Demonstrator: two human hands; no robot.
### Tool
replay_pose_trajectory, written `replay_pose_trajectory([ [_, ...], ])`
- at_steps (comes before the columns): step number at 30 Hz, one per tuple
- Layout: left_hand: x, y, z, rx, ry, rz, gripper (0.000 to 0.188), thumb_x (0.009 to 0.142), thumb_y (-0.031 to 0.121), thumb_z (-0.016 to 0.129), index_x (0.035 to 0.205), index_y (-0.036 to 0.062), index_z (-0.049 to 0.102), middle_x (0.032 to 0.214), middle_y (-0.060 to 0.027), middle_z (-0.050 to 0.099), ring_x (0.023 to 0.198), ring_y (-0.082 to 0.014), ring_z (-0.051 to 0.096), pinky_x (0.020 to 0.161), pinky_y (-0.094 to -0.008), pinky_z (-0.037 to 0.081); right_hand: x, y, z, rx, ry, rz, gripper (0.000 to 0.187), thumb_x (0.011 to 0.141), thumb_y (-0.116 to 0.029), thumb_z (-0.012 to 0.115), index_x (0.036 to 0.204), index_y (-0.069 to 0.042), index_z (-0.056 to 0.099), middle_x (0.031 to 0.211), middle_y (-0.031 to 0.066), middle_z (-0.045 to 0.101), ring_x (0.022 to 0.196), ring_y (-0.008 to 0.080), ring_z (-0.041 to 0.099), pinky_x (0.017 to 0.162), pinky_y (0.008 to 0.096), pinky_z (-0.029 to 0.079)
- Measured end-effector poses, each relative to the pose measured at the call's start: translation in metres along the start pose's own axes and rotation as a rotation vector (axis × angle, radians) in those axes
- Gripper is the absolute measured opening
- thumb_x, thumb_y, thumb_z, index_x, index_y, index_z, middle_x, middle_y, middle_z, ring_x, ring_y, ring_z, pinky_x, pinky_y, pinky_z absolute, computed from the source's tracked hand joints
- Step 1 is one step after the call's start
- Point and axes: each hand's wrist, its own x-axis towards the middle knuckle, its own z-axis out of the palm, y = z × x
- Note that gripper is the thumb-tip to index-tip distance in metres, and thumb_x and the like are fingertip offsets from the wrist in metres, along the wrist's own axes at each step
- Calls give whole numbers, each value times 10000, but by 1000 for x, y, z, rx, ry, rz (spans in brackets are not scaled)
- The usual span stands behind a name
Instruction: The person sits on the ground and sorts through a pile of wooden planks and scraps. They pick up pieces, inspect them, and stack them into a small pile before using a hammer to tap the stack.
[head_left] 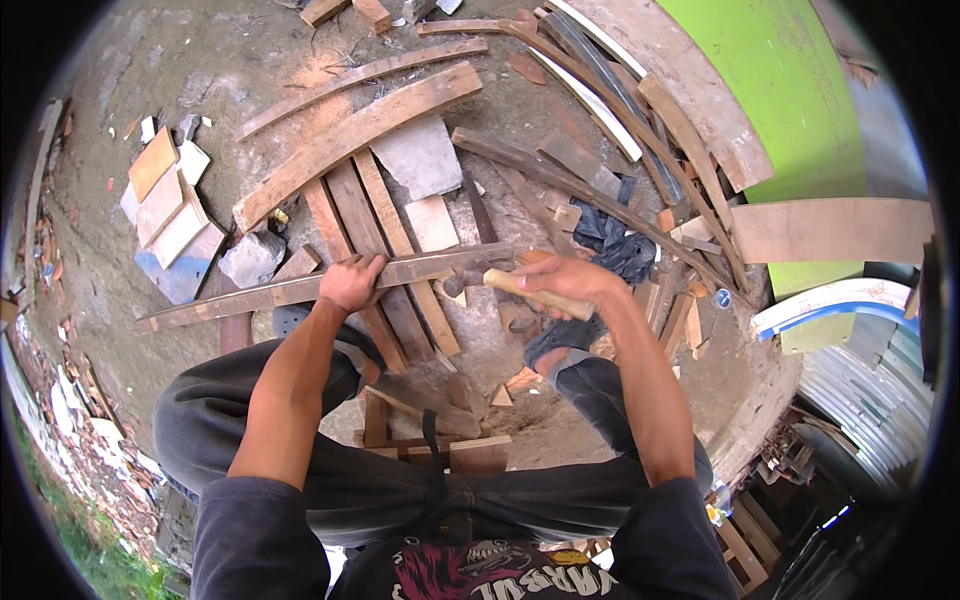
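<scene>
A long, narrow wooden batten (265,294) lies crosswise in front of me over several planks (362,215). My left hand (352,283) is closed over its middle, pressing it against the planks below. Near the batten's right end, my right hand (560,283) grips a pale wooden handle (550,298), tilted slightly down to the right. A dark shape beside the handle's left end is too unclear to tell whether it belongs to the same tool. My feet rest on the ground either side of the planks.
A thick beam (360,140) crosses the planks' far ends. Tile pieces (165,205) and a grey rock (252,260) lie at left. Black plastic (612,235) and loose timber (600,195) lie at right, before a green panel (770,90) and corrugated sheeting (860,410).
</scene>
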Motion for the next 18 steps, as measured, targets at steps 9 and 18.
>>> replay_pose_trajectory([
  [9, 1, 0, -3, -1, -48, -10, 430, 798, 403, 696, 1112, 139, 564, 932, -91, 663, 870, -277, 678, 648, -401, 560, -9, -19, 50, 128, 133, 24, 523, 868, -192, 656, 1352, -39, 527, 859, 72, 622, 632, 144, 596, 516, 308, 485],
  [18, 0, 0, -5, -55, -46, -2, 377, 807, 329, 674, 1084, 126, 518, 918, -96, 666, 872, -289, 666, 662, -411, 558, 3, -24, 70, 434, 191, 61, 684, 824, -86, 646, 1454, -29, 389, 988, 82, 616, 650, 141, 550, 514, 285, 465],
])
